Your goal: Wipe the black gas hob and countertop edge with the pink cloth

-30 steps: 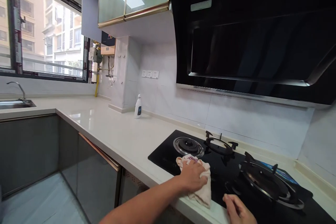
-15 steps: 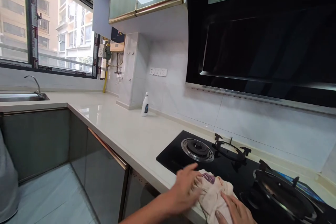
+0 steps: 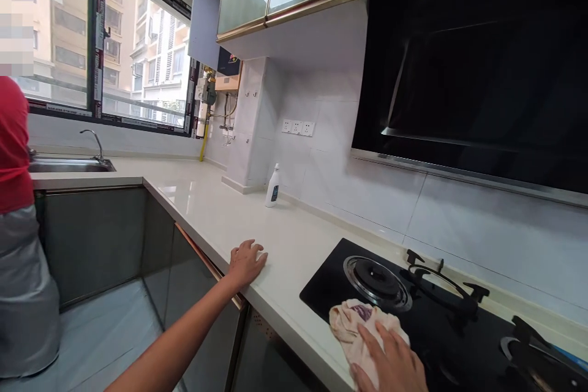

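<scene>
My left hand (image 3: 247, 264) rests on the pale countertop (image 3: 294, 226) near its front edge, fingers bent and apart, holding nothing. My right hand (image 3: 390, 361) grips a crumpled cream cloth (image 3: 351, 327) with a purple patch, its fingers spread over the top. The cloth lies across the front left edge of the black gas hob (image 3: 321, 285), partly on the counter. Behind it is the hob's left burner (image 3: 379, 278). My thumb is partly out of sight under the lower frame edge.
A white bottle (image 3: 272, 187) stands upright by the wall. Loose pan supports (image 3: 448, 285) sit at the back of the hob, under a black range hood (image 3: 482, 86). A person in a red top (image 3: 13, 147) stands at the left by the sink (image 3: 68, 165).
My left hand has left the cloth and moved left onto the counter edge. My right hand stays on the cloth. The view has swung left, bringing the person in red into sight.
</scene>
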